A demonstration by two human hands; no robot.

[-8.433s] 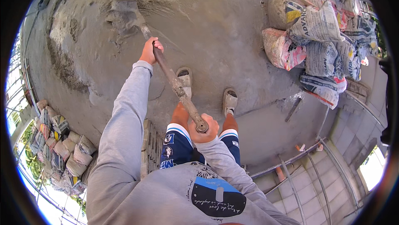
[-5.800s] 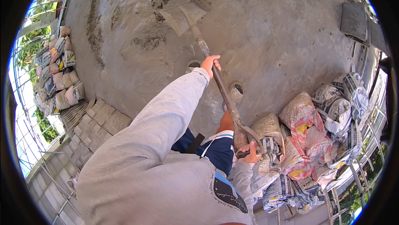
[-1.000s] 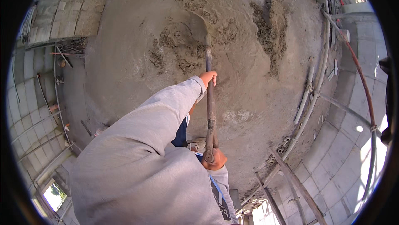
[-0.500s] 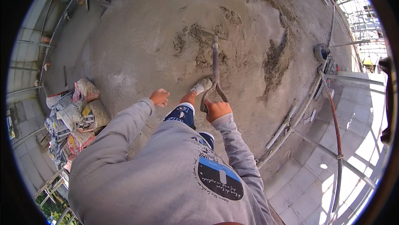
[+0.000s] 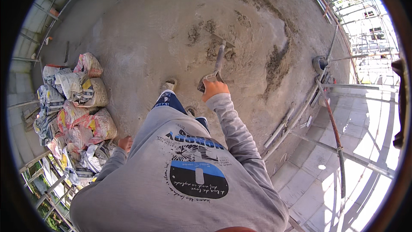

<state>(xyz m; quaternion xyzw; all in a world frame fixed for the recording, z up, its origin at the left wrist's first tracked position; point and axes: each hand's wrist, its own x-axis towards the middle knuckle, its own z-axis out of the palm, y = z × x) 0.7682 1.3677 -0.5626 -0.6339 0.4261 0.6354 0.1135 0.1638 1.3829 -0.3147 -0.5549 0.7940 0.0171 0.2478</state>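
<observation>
My right hand (image 5: 214,89) is closed around the D-shaped grip of a shovel (image 5: 220,58), in front of my body. The shaft points away from me, and the blade's far end rests at a patch of rough, wet mortar (image 5: 211,52) on the floor. My left hand (image 5: 125,143) hangs low by my left side, near the stacked sacks. Its fingers look loosely bent, with nothing seen in them. One shoe (image 5: 170,84) shows past my shorts, on the grey floor (image 5: 141,47).
Several filled sacks (image 5: 92,90) are piled at left. A ridge of wet mortar (image 5: 279,56) curves across the right side. Metal pipes (image 5: 296,131), a round bucket-like container (image 5: 319,63) and a rusty pole (image 5: 332,120) stand at right. Scaffolding (image 5: 369,22) rises at far right.
My left hand has dropped back and left, toward my side. My right hand and the shovel's grip have shifted left and slightly farther off, tilting the shaft. My legs have moved left.
</observation>
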